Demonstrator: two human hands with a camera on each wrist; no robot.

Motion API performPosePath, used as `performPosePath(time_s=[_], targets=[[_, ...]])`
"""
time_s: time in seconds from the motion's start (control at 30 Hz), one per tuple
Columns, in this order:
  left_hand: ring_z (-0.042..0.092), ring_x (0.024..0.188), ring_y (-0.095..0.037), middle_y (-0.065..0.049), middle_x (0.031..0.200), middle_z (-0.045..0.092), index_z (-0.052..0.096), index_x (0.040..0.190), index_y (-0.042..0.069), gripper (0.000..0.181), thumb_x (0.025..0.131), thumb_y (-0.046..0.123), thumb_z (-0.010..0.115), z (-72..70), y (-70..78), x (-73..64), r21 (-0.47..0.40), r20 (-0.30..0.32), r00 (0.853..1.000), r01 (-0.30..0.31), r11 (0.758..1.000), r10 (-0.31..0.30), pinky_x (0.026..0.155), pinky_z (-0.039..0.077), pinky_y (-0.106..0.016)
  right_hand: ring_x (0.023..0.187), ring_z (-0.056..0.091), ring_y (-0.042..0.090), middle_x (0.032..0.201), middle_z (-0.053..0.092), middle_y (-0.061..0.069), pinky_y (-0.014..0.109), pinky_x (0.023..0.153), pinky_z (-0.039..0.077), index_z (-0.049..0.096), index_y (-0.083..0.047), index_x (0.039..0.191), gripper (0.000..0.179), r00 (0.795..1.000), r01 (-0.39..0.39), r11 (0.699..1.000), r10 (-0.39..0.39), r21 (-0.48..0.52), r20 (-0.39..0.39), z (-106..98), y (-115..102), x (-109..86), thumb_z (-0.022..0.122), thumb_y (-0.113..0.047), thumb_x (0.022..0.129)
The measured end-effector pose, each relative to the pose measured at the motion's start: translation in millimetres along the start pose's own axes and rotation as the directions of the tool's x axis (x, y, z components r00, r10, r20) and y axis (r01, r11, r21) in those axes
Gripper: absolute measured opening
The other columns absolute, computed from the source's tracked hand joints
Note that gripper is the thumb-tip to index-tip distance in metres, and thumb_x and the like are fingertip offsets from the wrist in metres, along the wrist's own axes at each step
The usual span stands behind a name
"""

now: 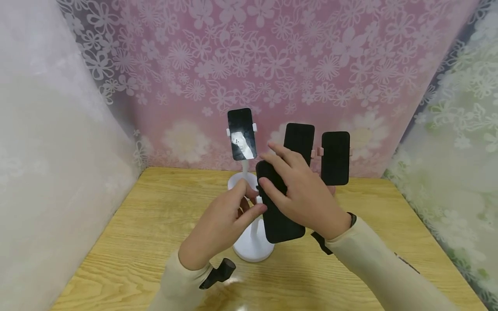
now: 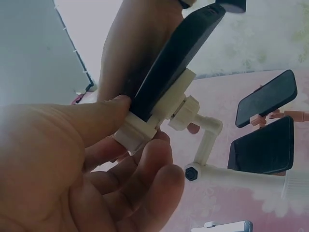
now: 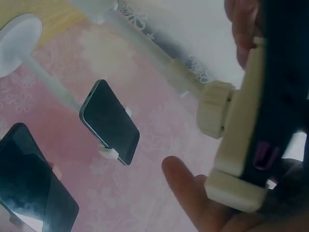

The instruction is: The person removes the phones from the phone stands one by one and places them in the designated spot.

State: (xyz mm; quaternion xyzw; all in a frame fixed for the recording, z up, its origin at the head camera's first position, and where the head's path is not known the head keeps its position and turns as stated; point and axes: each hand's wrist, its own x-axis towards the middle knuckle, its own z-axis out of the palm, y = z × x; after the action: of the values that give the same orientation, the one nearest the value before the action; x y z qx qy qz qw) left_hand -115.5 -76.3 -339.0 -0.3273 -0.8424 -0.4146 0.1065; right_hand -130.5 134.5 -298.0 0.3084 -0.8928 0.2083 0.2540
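Note:
A black smartphone (image 1: 282,226) sits tilted in the white clamp (image 2: 176,94) of a phone stand with a round white base (image 1: 253,248). My left hand (image 1: 219,222) pinches the clamp's left end between thumb and fingers. Across the upper right of this phone, my right hand (image 1: 307,194) holds it, the thumb over its front and other fingers stretched past its top edge. In the right wrist view, one finger (image 3: 181,181) reaches behind the clamp, near the round knob (image 3: 215,108). The hand covers part of the phone.
Behind stands another white stand holding a phone (image 1: 242,134). Two more phones, a partly covered one (image 1: 299,136) and another (image 1: 335,157), sit in pink clamps at the right. The wooden table (image 1: 148,224) meets a pink floral curtain (image 1: 233,65).

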Motion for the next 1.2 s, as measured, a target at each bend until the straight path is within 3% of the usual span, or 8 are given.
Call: performPosePath(time_s=[0.1,0.2,0.33,0.47,0.6,0.9,1.07,1.2], targets=[[0.059,0.072,-0.005,0.005,0.088,0.064,0.054,0.108,0.014,0.020,0.102,0.027,0.069,-0.4,0.4,0.2,-0.043,0.020,1.000,-0.003,0.999,0.004,0.062,0.053,-0.026,0.136,0.049,0.034,0.155,0.048,0.012,0.051,0.090,0.058,0.064,-0.012,0.128,0.042,0.999,0.013,1.000,-0.014,-0.013,-0.034,4.1,0.5,7.4,0.071,-0.038,0.097],[0.059,0.073,-0.005,0.005,0.089,0.063,0.053,0.106,0.015,0.021,0.102,0.027,0.069,-1.1,0.2,0.4,-0.078,0.026,1.000,0.014,0.997,-0.012,0.063,0.053,-0.027,0.131,0.051,0.034,0.152,0.051,0.012,0.051,0.086,0.059,0.065,-0.013,0.119,0.041,0.997,0.026,0.999,-0.028,-0.023,-0.066,7.7,0.7,11.4,0.076,-0.042,0.092],[0.061,0.076,-0.008,0.005,0.091,0.062,0.052,0.107,0.016,0.023,0.101,0.028,0.071,-1.0,-0.4,1.7,-0.141,0.021,0.997,0.072,0.987,-0.070,0.066,0.055,-0.029,0.131,0.051,0.033,0.150,0.053,0.011,0.052,0.094,0.056,0.066,-0.011,0.125,0.045,0.992,0.054,0.999,-0.054,0.000,-0.118,13.0,2.8,13.4,0.080,-0.035,0.089],[0.064,0.083,-0.012,0.003,0.102,0.063,0.055,0.117,0.017,0.027,0.100,0.030,0.071,-0.5,-1.3,3.1,-0.270,0.042,0.991,0.133,0.954,-0.126,0.074,0.057,-0.034,0.123,0.054,0.031,0.142,0.060,0.010,0.050,0.095,0.055,0.069,-0.009,0.129,0.047,0.978,0.116,0.993,-0.110,0.021,-0.177,17.9,3.4,12.2,0.081,-0.024,0.087],[0.066,0.087,-0.014,0.003,0.107,0.067,0.060,0.123,0.017,0.029,0.100,0.030,0.072,0.3,-2.5,3.8,-0.331,0.052,0.988,0.153,0.931,-0.144,0.076,0.058,-0.035,0.105,0.056,0.028,0.118,0.069,0.008,0.042,0.082,0.056,0.072,-0.008,0.125,0.040,0.970,0.139,0.990,-0.137,-0.008,-0.201,19.8,1.4,10.8,0.077,-0.022,0.087],[0.067,0.082,-0.013,0.004,0.094,0.068,0.062,0.110,0.019,0.023,0.096,0.030,0.076,2.7,-8.2,3.9,-0.323,0.060,0.991,0.136,0.937,-0.123,0.066,0.056,-0.032,0.094,0.051,0.025,0.107,0.067,0.004,0.037,0.069,0.048,0.071,-0.011,0.121,0.038,0.970,0.105,0.994,-0.107,-0.018,-0.218,22.5,-1.9,7.6,0.079,-0.029,0.087],[0.067,0.079,-0.014,0.006,0.089,0.068,0.065,0.106,0.019,0.014,0.097,0.022,0.076,4.9,-12.9,5.7,-0.364,0.018,0.998,0.070,0.929,-0.068,0.066,0.056,-0.034,0.095,0.051,0.027,0.105,0.066,0.004,0.038,0.070,0.049,0.073,-0.013,0.126,0.038,0.958,0.119,0.993,-0.116,-0.007,-0.263,26.7,-1.5,7.7,0.075,-0.022,0.089],[0.067,0.078,-0.013,0.007,0.089,0.070,0.068,0.109,0.021,0.014,0.097,0.024,0.075,6.1,-14.5,7.2,-0.358,-0.017,0.998,0.045,0.933,-0.055,0.066,0.056,-0.033,0.093,0.052,0.028,0.102,0.065,0.005,0.039,0.071,0.050,0.076,-0.012,0.119,0.033,0.953,0.109,0.994,-0.114,-0.032,-0.281,27.8,-0.4,9.0,0.075,-0.021,0.088]])
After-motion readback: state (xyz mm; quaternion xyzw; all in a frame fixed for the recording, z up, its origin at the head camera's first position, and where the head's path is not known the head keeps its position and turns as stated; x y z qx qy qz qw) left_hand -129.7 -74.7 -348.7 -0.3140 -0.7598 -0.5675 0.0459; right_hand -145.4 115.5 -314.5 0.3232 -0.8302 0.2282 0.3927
